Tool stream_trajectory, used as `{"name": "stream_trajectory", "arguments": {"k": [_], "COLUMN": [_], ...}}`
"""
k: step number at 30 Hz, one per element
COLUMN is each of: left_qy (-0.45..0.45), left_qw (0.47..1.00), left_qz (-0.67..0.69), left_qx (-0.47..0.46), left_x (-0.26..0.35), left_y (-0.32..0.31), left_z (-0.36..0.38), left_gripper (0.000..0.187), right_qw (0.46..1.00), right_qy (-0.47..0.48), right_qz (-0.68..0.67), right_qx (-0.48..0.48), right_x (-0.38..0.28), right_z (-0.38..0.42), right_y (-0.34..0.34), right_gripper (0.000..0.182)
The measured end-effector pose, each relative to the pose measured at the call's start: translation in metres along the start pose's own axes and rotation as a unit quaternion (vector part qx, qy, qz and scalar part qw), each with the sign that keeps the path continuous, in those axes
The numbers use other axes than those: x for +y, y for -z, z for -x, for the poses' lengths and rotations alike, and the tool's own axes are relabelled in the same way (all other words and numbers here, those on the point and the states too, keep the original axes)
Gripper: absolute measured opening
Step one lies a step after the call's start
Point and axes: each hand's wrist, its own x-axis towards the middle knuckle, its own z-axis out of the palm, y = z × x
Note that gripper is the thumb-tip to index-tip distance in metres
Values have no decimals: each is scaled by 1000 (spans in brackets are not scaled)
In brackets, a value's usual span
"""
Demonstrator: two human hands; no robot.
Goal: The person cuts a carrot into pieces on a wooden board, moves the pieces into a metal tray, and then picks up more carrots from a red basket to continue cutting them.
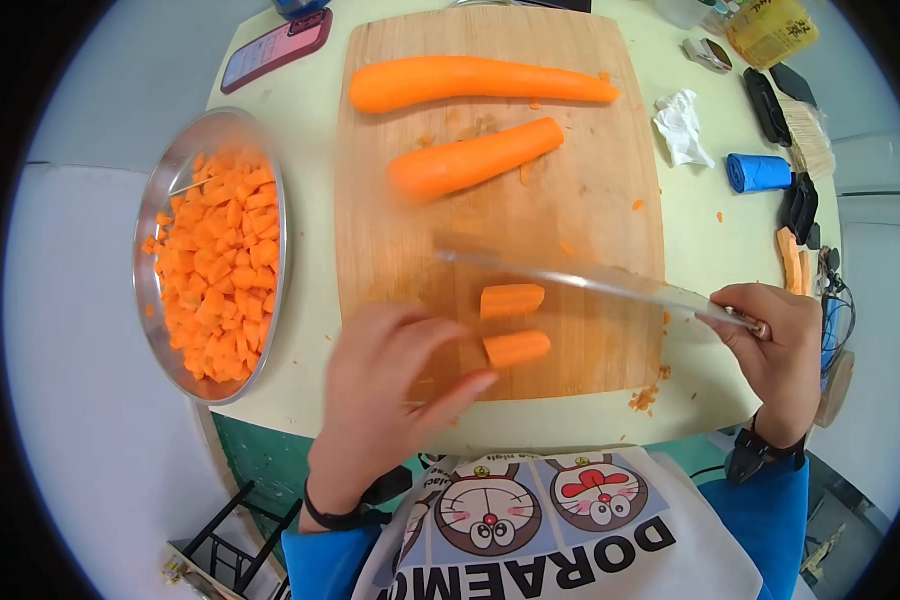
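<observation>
My right hand (pixel 775 335) grips the handle of a kitchen knife (pixel 590 280), whose blade points left across the wooden cutting board (pixel 620 230). Below the blade lie two short carrot pieces, an upper one (pixel 512 300) and a lower one (pixel 518 348). Blurred by motion, my left hand (pixel 395 370) is at the board's lower left, thumb and fingers apart, fingertips right by the lower piece's left end. A long peeled carrot (pixel 470 82) rests along the top of the board, with a shorter cut carrot (pixel 475 160) beneath it.
To the left stands an oval metal tray (pixel 282 215) of diced carrot (pixel 220 270). A phone (pixel 275 50) lies at the upper left. On the right are a crumpled tissue (pixel 682 127), a blue roll (pixel 758 172), a yellow bottle (pixel 773 35) and carrot scraps (pixel 643 399).
</observation>
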Motion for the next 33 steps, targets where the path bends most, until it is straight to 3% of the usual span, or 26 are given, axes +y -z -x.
{"name": "stream_trajectory", "arguments": {"k": [4, 7, 10, 13, 15, 16, 18, 24, 25, 27, 31, 33], "left_qy": [-42, -48, -31, -2, 125, 124, 226, 310, 310, 273, 304, 218], "left_qw": [998, 991, 989, 997, 980, 981, 937, 910, 911, 949, 947, 973], "left_qz": [-20, -107, -96, -1, 90, 84, 197, 121, 121, 48, 37, -32], "left_qx": [-36, -71, -106, -71, -124, -124, -180, -246, -243, -151, -95, -65], "left_x": [8, 14, 17, 18, 24, 24, 25, 20, 22, 29, 32, 35], "left_y": [-31, -37, -36, -34, -28, -28, -27, -26, -28, -32, -31, -33], "left_z": [-2, -2, -1, 1, 4, 4, 4, -3, -3, -3, 13, 24], "left_gripper": [33, 30, 27, 22, 18, 18, 26, 21, 21, 36, 42, 46], "right_qw": [999, 998, 996, 995, 995, 997, 997, 994, 994, 997, 997, 995], "right_qy": [-22, -31, -49, -61, -61, -47, -32, 39, 42, 2, -20, -22], "right_qz": [19, 15, 4, -3, -2, 3, 7, -44, -44, -55, -37, -57], "right_qx": [42, 58, 70, 75, 73, 67, 63, 88, 88, 59, 62, 73], "right_x": [8, 15, 22, 28, 29, 28, 28, 29, 28, 29, 31, 36], "right_z": [13, 24, 36, 42, 42, 39, 31, 5, 5, 6, 6, 6], "right_y": [-1, 0, -2, -3, -1, 1, 1, -10, -11, -13, -17, -21], "right_gripper": [17, 18, 18, 17, 17, 17, 18, 21, 21, 21, 20, 20]}}
